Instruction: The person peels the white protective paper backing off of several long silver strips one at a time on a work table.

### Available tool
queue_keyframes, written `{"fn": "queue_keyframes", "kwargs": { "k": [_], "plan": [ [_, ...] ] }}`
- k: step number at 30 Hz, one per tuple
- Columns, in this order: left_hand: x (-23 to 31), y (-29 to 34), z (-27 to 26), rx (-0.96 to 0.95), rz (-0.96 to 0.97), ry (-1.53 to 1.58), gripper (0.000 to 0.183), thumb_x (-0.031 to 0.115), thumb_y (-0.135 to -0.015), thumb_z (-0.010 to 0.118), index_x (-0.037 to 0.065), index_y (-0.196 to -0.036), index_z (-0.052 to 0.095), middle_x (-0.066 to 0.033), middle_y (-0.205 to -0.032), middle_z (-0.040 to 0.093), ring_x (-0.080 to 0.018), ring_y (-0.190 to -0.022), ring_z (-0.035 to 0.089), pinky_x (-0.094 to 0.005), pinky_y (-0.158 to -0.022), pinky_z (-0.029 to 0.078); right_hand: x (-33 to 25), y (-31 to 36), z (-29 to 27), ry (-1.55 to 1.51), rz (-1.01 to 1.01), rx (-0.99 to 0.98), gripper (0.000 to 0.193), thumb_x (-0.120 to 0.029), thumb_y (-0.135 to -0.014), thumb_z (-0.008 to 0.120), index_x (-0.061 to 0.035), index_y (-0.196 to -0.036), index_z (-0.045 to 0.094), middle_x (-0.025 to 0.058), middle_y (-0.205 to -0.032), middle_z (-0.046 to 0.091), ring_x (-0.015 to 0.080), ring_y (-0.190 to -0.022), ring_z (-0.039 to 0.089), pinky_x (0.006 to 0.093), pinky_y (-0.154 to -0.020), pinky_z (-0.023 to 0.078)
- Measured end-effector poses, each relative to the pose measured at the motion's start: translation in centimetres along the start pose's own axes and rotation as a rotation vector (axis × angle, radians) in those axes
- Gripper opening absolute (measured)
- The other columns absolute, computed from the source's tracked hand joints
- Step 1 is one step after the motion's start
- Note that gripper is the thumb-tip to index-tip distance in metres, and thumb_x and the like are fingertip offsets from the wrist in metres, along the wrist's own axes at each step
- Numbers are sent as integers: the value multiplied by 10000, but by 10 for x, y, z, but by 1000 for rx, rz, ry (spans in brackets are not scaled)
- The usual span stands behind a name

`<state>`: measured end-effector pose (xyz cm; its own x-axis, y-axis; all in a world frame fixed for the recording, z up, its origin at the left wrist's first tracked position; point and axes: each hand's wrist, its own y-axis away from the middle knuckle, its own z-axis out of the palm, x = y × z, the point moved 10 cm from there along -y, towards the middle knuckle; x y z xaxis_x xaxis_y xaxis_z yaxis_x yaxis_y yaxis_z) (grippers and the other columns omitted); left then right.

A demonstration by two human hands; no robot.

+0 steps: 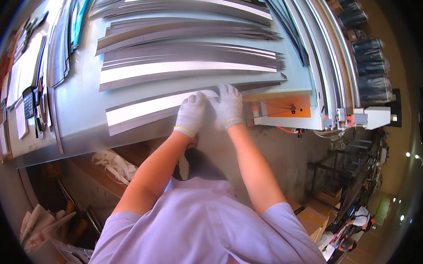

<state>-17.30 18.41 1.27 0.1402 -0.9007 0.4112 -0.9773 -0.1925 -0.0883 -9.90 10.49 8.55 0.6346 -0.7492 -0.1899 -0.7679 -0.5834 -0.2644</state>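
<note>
My left hand (191, 115), in a pale knitted glove with a yellow cuff edge, grips the near edge of a long dark grey strip (135, 125) with a broad white band. Its fingers are bent over the strip. Close beside it, my right hand (227, 106), gloved alike, is closed over the same strip farther right, thumb toward the left hand. Both palms and the strip's underside are hidden. The strip lies along the table's near edge, its narrow dark end running out past my right hand. Beyond it lies a fanned pile of similar strips (147, 70).
More strip piles (169, 31) lie farther back on the pale table (80, 109). Papers and a calculator (28, 103) are at left. A machine with metal rollers (328, 42) and an orange plate (286, 108) borders the right. White scraps (114, 165) lie below the table; people (361, 217) are at far lower right.
</note>
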Motion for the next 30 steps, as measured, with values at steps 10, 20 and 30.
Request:
{"fn": "queue_keyframes", "kwargs": {
  "k": [10, 20, 30],
  "plan": [
    [-15, 8, -1, 10, -62, 151, 448, 106, -852, 593, -41, -1275, 595, -191, -1333, 559, -369, -1238, 565, -469, -1033, 502, -37, 9, 37, -9, -227, -148, 98, -157, -900, 573, -108, -843, 634, 98, -819, 663, 298, -815, 662, 443, -753, 503],
    [-78, 63, -35, 126, -57, -52, 347, 176, -929, 657, -11, -1221, 645, -155, -1328, 589, -349, -1230, 588, -449, -986, 542, -123, 69, -48, -86, -435, -96, 25, -137, -827, 588, -124, -806, 592, 59, -771, 569, 255, -767, 592, 395, -720, 455],
    [-150, 128, -104, 244, -74, -128, 315, 59, -871, 608, -37, -1170, 635, -175, -1292, 592, -368, -1216, 589, -453, -970, 554, -195, 134, -136, -175, -714, -92, 48, -121, -808, 673, -108, -788, 632, 27, -703, 496, 195, -647, 518, 367, -602, 411]
  ]
}}
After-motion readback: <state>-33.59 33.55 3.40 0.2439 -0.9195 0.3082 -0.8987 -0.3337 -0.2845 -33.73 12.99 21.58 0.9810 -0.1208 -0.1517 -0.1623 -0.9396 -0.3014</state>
